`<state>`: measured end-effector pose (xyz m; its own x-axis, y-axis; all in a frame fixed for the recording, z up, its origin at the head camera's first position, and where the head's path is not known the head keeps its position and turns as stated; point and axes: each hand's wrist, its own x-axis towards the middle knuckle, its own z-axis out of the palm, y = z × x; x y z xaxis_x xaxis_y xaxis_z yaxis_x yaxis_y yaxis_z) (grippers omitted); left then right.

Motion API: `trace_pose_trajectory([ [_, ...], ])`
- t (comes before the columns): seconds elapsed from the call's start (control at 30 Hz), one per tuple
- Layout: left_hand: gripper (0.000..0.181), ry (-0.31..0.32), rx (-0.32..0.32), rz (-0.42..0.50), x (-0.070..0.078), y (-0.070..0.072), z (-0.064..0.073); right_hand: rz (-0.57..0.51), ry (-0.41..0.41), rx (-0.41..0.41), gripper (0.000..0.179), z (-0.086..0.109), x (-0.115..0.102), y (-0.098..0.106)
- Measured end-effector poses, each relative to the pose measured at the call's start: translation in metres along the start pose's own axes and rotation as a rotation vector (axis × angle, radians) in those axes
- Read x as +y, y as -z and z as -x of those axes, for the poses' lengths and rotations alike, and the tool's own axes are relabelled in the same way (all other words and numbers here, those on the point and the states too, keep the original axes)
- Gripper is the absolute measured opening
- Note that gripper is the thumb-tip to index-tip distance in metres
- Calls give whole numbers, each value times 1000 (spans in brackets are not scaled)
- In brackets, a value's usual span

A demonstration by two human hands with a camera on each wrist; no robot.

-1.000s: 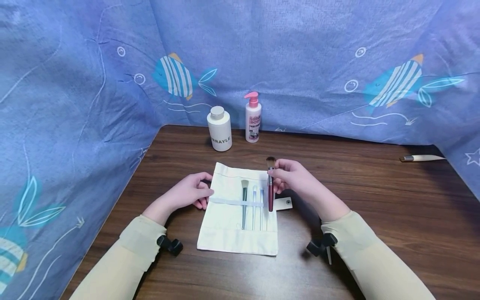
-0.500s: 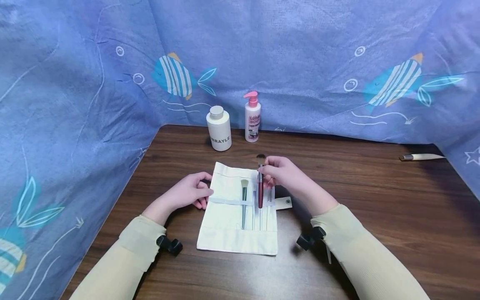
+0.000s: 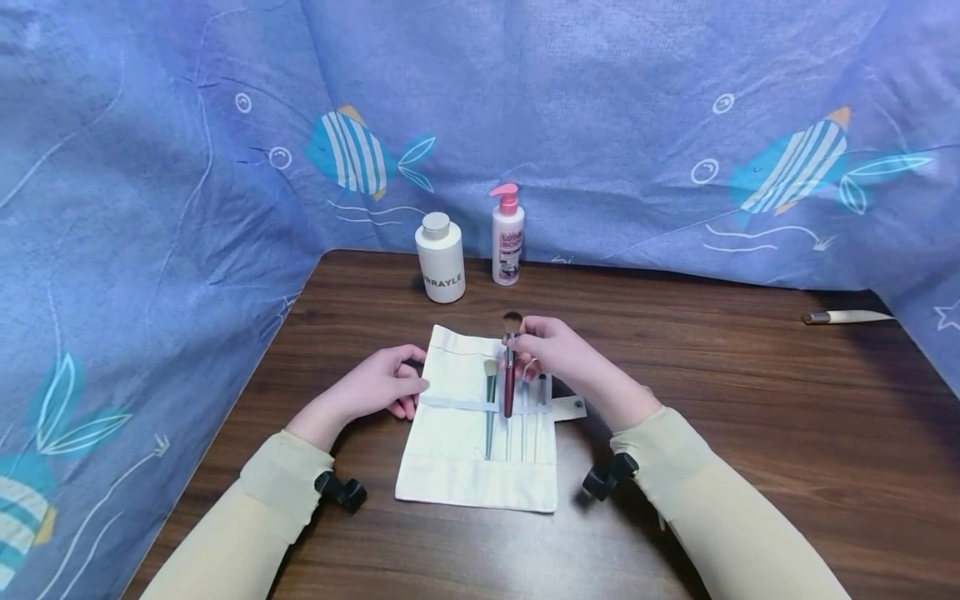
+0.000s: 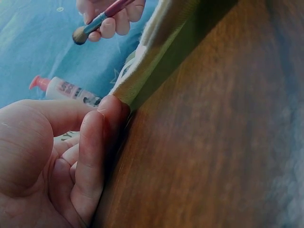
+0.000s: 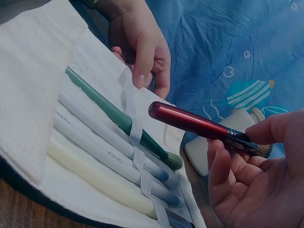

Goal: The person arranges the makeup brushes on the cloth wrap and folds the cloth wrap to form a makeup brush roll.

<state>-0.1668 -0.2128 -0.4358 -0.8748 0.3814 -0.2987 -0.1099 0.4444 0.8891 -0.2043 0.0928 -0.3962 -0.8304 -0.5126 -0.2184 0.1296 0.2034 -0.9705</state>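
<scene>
A white cloth brush roll (image 3: 442, 475) lies unfolded on the table. My left hand (image 3: 386, 382) pinches its left edge between thumb and finger. Above the roll, my right hand (image 3: 547, 343) holds a makeup brush with a dark red handle (image 5: 187, 119) near its metal collar, bristles pointing away from me. Under the elastic band (image 5: 135, 126) sit a green brush (image 5: 107, 107), two white-handled brushes, one of them a white brush (image 5: 104, 149), and a cream-handled brush (image 5: 99, 180). Their handle ends are tucked into the roll's lower pocket (image 5: 38, 80).
At the back stand a white bottle (image 3: 441, 262) and a pink-topped pump bottle (image 3: 507, 242). A cream-handled brush (image 3: 847, 317) lies at the table's far right. The roll's snap strap (image 3: 568, 408) sticks out to its right. A blue fish-print curtain (image 3: 600, 125) hangs behind.
My right hand has moved left with the red makeup brush, from the roll's right edge to over the stored brushes beside the green one. The left hand has stayed at the roll's edge.
</scene>
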Motion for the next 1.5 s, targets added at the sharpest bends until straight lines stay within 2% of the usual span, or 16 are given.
trace_pose_trajectory([
  [0.2,44,3,1,1,1,0,0,-11,-11,27,7,-2,1,-2],
  [0.43,44,5,0,7,3,0,1,-13,-17,13,8,-4,1,-7],
  [0.9,42,-2,-1,9,1,0,0,-111,-36,32,10,-13,2,-17],
  [1.27,43,-7,-5,3,2,-1,-2,-91,-56,81,23,-21,3,-15],
  [1.5,43,12,6,-13,2,-1,0,-91,-51,96,20,-28,8,-18],
])
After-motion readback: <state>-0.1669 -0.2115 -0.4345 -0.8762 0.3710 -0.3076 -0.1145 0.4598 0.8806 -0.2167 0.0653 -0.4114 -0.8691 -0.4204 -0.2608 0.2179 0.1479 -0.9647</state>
